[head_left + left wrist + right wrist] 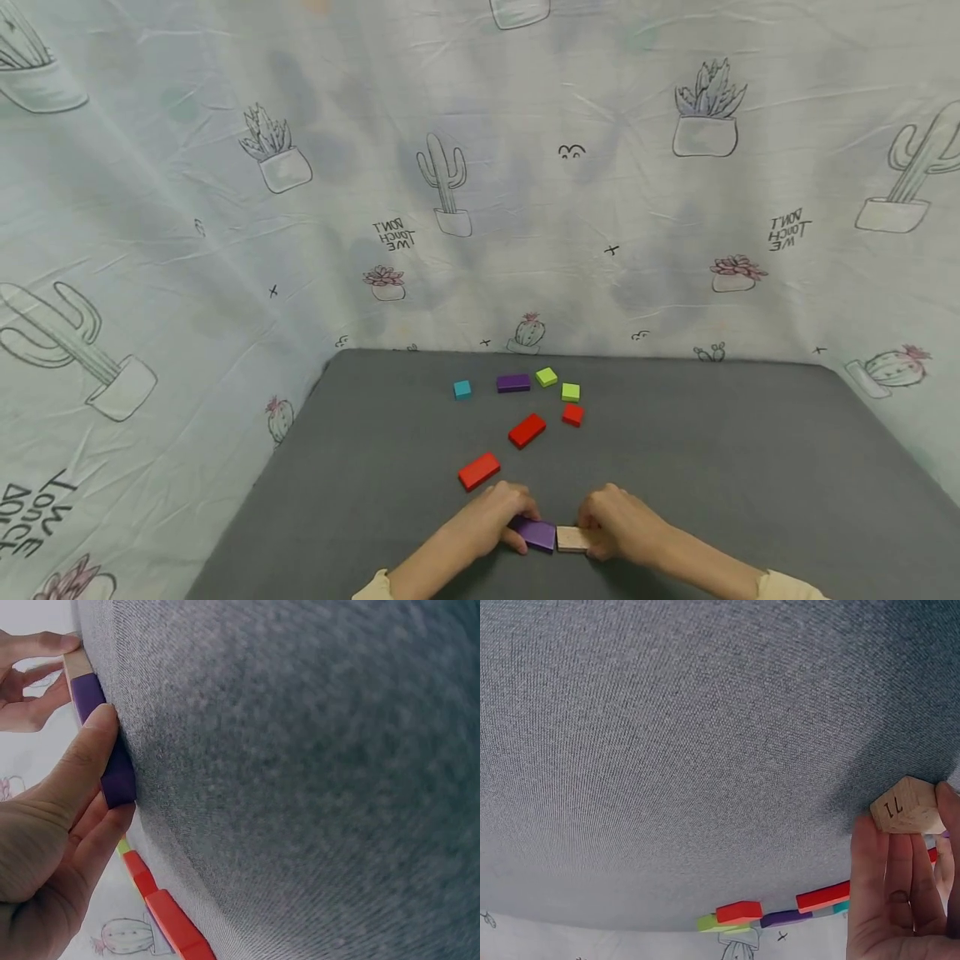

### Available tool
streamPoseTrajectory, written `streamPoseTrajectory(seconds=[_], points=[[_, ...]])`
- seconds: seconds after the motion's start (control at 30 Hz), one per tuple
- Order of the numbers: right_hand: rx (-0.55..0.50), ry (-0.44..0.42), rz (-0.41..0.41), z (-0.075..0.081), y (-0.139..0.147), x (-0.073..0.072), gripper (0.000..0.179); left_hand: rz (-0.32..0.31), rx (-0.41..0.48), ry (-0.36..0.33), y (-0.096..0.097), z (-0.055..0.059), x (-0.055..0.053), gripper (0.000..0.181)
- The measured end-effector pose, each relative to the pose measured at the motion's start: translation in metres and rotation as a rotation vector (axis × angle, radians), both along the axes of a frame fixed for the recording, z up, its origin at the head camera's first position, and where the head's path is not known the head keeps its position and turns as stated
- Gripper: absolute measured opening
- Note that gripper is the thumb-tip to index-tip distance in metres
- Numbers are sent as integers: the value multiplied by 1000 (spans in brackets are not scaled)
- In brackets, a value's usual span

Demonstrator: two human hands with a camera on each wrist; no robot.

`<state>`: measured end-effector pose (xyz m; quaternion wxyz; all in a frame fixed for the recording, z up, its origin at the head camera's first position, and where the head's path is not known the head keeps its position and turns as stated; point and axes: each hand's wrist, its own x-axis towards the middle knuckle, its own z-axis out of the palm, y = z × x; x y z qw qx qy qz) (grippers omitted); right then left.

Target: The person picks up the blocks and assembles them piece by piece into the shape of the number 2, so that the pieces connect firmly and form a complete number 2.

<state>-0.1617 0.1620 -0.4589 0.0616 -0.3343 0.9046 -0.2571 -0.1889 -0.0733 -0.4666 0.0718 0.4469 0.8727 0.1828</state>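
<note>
Near the front of the grey table, my left hand [497, 518] pinches a purple block [536, 534] between thumb and fingers. My right hand [618, 525] grips a plain wooden block [572, 539] lying end to end with the purple one. In the head view the two ends meet or nearly meet. The left wrist view shows the purple block [105, 742] held along its sides, with the wooden block [77, 663] beyond it. Dark marks like "71" show on the near end of the wooden block [907, 806] in the right wrist view; fingers hide part of it.
Two red blocks [479, 472] lie just beyond my left hand. Farther back are a small red block [573, 415], two lime green blocks [571, 392], another purple block [513, 383] and a small blue block [462, 390]. A cactus-print cloth [525, 208] hangs behind the grey tabletop [712, 450].
</note>
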Motion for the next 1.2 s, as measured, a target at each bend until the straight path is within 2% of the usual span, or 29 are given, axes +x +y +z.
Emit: streamPoseTrajectory(seconds=[0.17, 0.33, 0.47, 0.57, 0.67, 0.8, 0.9, 1.2], points=[[-21, -3, 14, -3, 1, -1, 20, 1, -10, 5, 1, 0, 0, 34], [-85, 4, 71, -8, 7, -2, 21, 0, 5, -19, 2, -1, 0, 33], [-125, 18, 134, -14, 9, -4, 36, -6, 34, -38, 3, -4, 0, 34], [-119, 42, 155, -17, 4, -4, 41, -17, 50, -52, 2, -5, -1, 34], [-117, 37, 131, -17, -6, -6, 35, -15, 56, -56, -3, -4, -3, 34], [-111, 10, 96, -16, -20, -12, 29, 25, 44, -48, -11, 0, -5, 35], [-109, 13, 98, -15, -26, -13, 29, 39, 41, -42, -14, 1, -6, 36], [-91, 33, 107, -12, -25, -8, 25, 14, 71, -76, -3, -2, -2, 34]])
